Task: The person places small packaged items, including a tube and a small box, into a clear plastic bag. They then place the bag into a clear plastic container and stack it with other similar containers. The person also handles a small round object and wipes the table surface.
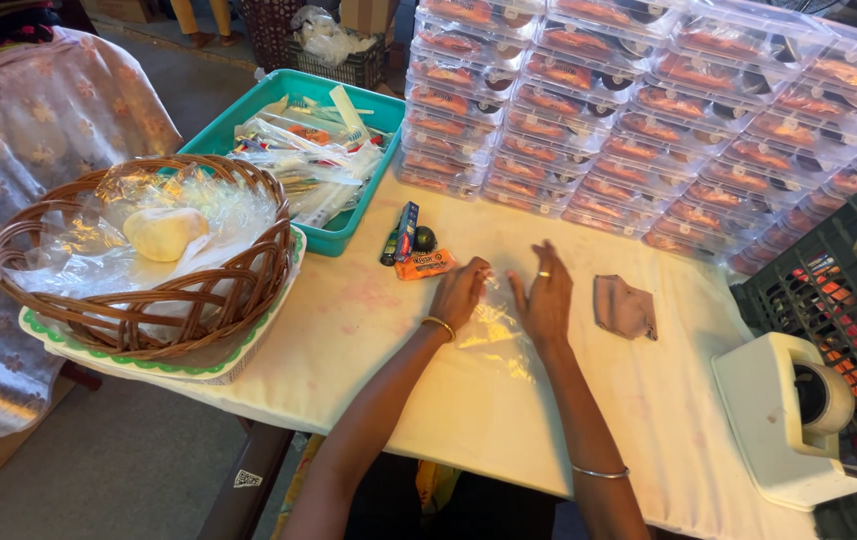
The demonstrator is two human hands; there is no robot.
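Both hands press flat on a clear plastic bag (494, 335) lying on the white table cover (369, 330): left hand (461, 292) with fingers curled over the bag's upper edge, right hand (546, 296) open, fingers spread. Orange packet (425, 265) sits just beside the left hand at 10 o'clock; a brown folded cloth (625, 306) lies near the right hand at 3 o'clock. Wicker basket (139, 290) stands well apart at 9 o'clock.

One view only, from a camera worn on the person's head. It looks steeply down and forward over a table (369, 330) covered in white cloth, close enough that both forearms enter from the bottom edge and the hands lie near the frame's middle. A basket (139, 260) fills the left, stacked boxes (649, 130) the upper right, a tape dispenser (789, 420) the lower right. Floor shows at far left.
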